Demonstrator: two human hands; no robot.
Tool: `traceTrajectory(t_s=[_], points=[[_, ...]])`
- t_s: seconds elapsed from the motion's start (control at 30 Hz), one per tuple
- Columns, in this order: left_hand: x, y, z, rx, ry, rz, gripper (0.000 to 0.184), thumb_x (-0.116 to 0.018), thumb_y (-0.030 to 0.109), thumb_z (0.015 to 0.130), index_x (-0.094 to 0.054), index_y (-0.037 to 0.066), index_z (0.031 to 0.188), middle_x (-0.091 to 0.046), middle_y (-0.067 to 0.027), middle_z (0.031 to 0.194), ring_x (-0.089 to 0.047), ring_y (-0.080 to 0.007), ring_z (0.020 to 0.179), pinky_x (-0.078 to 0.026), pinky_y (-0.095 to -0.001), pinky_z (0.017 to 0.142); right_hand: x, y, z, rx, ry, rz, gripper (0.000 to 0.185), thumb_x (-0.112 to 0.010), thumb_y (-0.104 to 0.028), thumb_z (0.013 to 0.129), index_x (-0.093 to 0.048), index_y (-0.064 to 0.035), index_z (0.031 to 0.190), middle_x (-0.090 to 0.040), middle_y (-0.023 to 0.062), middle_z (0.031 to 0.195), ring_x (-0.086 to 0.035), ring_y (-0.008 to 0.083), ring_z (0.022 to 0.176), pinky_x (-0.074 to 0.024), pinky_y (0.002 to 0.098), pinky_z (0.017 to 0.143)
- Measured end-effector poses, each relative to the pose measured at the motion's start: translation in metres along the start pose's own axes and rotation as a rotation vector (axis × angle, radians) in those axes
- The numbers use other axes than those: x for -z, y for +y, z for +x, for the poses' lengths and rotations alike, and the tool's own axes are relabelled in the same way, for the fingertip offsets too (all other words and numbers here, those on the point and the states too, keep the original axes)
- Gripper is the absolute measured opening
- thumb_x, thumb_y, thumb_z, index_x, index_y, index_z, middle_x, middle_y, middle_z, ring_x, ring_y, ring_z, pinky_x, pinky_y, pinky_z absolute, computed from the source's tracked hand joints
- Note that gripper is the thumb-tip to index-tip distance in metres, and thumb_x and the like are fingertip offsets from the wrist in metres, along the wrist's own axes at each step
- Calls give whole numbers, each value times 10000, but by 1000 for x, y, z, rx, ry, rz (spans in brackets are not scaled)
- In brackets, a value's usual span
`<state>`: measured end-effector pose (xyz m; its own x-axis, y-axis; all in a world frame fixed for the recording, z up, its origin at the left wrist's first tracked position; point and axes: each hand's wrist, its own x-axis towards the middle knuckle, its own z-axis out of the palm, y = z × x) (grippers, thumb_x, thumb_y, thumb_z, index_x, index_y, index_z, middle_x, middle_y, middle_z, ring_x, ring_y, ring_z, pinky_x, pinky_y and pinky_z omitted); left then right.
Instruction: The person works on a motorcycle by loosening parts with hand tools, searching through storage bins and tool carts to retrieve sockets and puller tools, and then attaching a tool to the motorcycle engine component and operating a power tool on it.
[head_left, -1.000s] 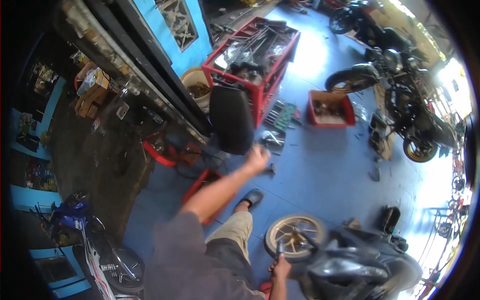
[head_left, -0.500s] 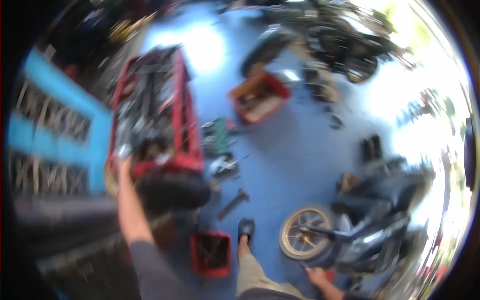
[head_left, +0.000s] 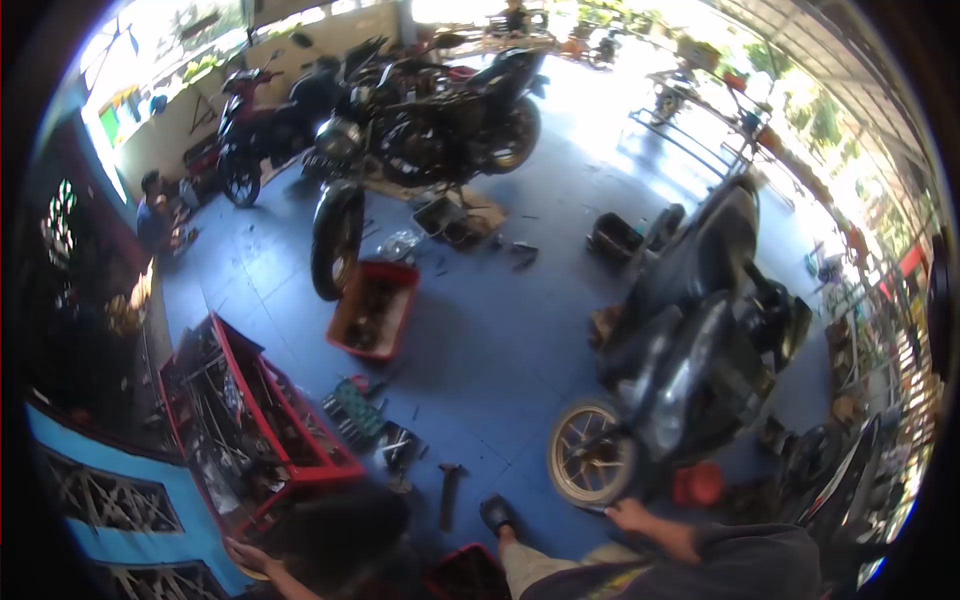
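Observation:
My left hand (head_left: pixel 256 558) is low at the left, beside the near corner of a red metal tool tray (head_left: pixel 322 474) full of tools and loose parts. Its fingers are small and blurred, so their grip is unclear. My right hand (head_left: pixel 634 517) is just below the gold-spoked front wheel (head_left: pixel 590 455) of a dark scooter (head_left: pixel 690 340). The fingers look closed, with a small shiny tip showing in front of them; what it is I cannot make out. A hammer (head_left: pixel 449 495) lies on the blue floor ahead of my shoe (head_left: pixel 497 514).
A red bin of parts (head_left: pixel 372 310) stands mid-floor near a black motorcycle (head_left: pixel 420 140). Close by are a green case (head_left: pixel 353 412), a red stool (head_left: pixel 698 484) and a dark crate (head_left: pixel 615 238). A person (head_left: pixel 157 215) sits low by the left wall.
The view has swung up and right, bringing the motorcycles and the seated person in. My left hand has come back from over the tray to its near corner. My right hand stays near the wheel.

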<state>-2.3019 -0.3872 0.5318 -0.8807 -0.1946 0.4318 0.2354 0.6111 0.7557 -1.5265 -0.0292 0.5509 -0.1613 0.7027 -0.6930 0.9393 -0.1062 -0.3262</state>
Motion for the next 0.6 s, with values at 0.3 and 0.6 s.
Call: traceTrajectory(t_s=[0.3,0.6], points=[[79,293,-554,1220,-1794,-223,249,-464,236,896,-541,0,913,-623,-193,837,-641,-358,741,-528,-435,638,17,139,-125,12,86,767,474,-533,-453,879,-606,-15,713,-579,133,586,-563,224,483,-429,375,468],[301,592,-886,77,-3114,-246,664,-626,410,811,-456,-61,1247,-597,-77,722,-556,-132,540,-441,-242,483,103,361,-339,115,-372,2429,374,-494,-408,913,-435,-121,680,-315,-60,556,-278,43,420,-236,223,365]])
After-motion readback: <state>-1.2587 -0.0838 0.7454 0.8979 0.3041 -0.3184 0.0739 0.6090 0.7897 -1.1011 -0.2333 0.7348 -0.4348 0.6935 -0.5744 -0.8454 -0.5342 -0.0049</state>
